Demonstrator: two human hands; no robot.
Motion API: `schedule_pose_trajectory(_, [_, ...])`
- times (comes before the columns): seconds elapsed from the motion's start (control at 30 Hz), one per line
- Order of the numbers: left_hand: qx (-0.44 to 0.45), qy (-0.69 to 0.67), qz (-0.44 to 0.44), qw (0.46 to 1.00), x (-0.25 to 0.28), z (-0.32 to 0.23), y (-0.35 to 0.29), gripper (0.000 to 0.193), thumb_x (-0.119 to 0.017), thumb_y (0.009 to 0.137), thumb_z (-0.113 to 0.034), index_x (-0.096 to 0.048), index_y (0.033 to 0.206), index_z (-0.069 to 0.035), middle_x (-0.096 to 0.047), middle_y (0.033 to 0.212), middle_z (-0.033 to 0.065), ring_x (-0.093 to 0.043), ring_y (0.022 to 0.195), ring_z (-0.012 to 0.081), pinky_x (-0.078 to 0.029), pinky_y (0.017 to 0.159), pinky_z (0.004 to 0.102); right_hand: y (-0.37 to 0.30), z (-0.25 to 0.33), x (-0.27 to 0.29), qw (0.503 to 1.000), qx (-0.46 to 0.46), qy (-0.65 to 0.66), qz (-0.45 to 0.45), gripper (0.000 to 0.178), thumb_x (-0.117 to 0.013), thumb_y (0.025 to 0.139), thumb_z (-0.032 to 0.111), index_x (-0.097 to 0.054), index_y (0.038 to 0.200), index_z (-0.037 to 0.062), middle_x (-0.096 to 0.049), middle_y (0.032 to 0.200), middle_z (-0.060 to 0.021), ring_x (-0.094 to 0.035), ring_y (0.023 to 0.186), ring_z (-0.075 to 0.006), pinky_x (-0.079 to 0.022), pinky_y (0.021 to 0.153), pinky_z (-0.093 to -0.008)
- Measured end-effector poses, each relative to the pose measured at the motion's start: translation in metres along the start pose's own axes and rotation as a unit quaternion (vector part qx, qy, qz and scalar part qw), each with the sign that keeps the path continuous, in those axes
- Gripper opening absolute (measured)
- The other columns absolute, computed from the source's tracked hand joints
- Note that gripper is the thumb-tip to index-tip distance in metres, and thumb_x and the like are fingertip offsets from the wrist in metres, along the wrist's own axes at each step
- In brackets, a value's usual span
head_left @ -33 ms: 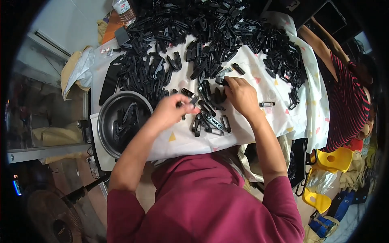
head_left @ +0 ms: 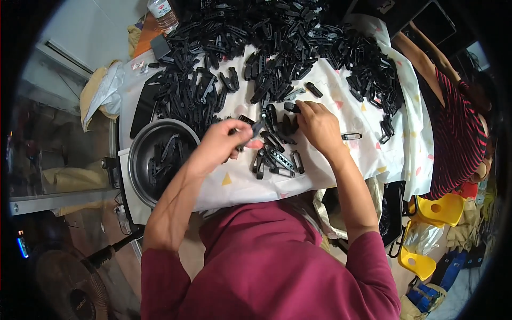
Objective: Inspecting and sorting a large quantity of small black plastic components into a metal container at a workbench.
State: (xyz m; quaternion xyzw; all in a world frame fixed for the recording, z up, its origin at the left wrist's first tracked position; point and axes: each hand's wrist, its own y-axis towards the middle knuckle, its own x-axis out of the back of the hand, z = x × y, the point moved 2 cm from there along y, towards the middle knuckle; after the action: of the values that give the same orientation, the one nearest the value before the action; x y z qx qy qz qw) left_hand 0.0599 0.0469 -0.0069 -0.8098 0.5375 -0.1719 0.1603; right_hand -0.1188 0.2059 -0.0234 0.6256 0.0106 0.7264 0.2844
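Dark clip [head_left: 258, 127] in left hand [head_left: 223, 144]

Fingers grasp it over the desk [head_left: 349, 168], right of the steel bowl [head_left: 130, 165] at the left edge. The right hand [head_left: 319, 126] touches a black piece [head_left: 291, 107]; whether its fingers grip, I cannot tell. White cloth [head_left: 250, 188] separates loose clips [head_left: 279, 158] from the near edge.

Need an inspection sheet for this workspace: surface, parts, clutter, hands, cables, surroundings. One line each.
Surface: white cloth with coloured shapes, wrinkled.
Job's things: black parts heaped across the far side; loose ones near the hands; several in the bowl at left.
Clutter: bottle at far left; black slab beyond the bowl.
Grip: left hand pinches a dark piece, blurred; right hand at other black parts, hold unclear.
Cables: thin cable below the bowl, lower left.
Surroundings: fan lower left; yellow seats at right; another person in a striped top, far right.
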Motion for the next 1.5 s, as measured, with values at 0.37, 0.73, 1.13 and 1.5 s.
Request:
schedule_pose_trajectory(0.37, [0.07, -0.33, 0.064, 0.939, -0.002, -0.012, 0.001, 0.023, -0.059, 0.089, -0.03, -0.052, 0.092, -0.008, -0.052, 0.074, 0.002, -0.046, 0.053, 0.007, -0.04, 0.047, 0.0223, 0.0, 0.013, -0.002, 0.992, 0.059, -0.097, 0.061, 0.039, -0.059, 0.072, 0.015, -0.053, 0.109, 0.0042, -0.064, 0.089, -0.0123, -0.063, 0.067, -0.0233, -0.05, 0.051, -0.033])
schedule_pose_trajectory(0.73, [-0.087, -0.115, 0.092, 0.985, -0.03, -0.03, -0.01, 0.03, -0.055, 0.091, -0.033, -0.056, 0.097, -0.003, -0.053, 0.074, -0.0017, -0.05, 0.056, 0.0066, -0.043, 0.049, 0.0216, -0.012, 0.056, 0.049, 0.897, -0.02, 0.441, -0.033, 0.026, -0.068, 0.072, -0.007, -0.069, 0.095, 0.0049, -0.062, 0.088, -0.0087, -0.06, 0.073, -0.014, -0.05, 0.059, -0.0228])
schedule_pose_trajectory(1.13, [-0.38, 0.324, -0.004, 0.866, -0.025, -0.027, -0.028, 0.033, -0.071, 0.073, -0.025, -0.053, 0.091, -0.003, -0.06, 0.079, 0.0117, -0.061, 0.071, 0.0306, -0.047, 0.063, 0.0379, -0.026, 0.07, 0.051, 0.947, -0.021, 0.32, -0.015, 0.036, -0.07, 0.07, -0.001, -0.059, 0.104, 0.0027, -0.059, 0.097, -0.0138, -0.059, 0.081, -0.0263, -0.05, 0.067, -0.0315])
schedule_pose_trajectory(1.5, [-0.123, -0.027, 0.003, 0.992, 0.016, -0.022, 0.045, 0.053, -0.061, 0.062, 0.004, -0.053, 0.113, -0.003, -0.052, 0.089, 0.0043, -0.054, 0.085, 0.0142, -0.044, 0.077, 0.024, 0.004, 0.008, -0.001, 0.989, -0.091, 0.094, 0.063, 0.038, -0.07, 0.071, 0.018, -0.059, 0.105, 0.0045, -0.061, 0.092, -0.0142, -0.06, 0.083, -0.0321, -0.049, 0.07, -0.0372])
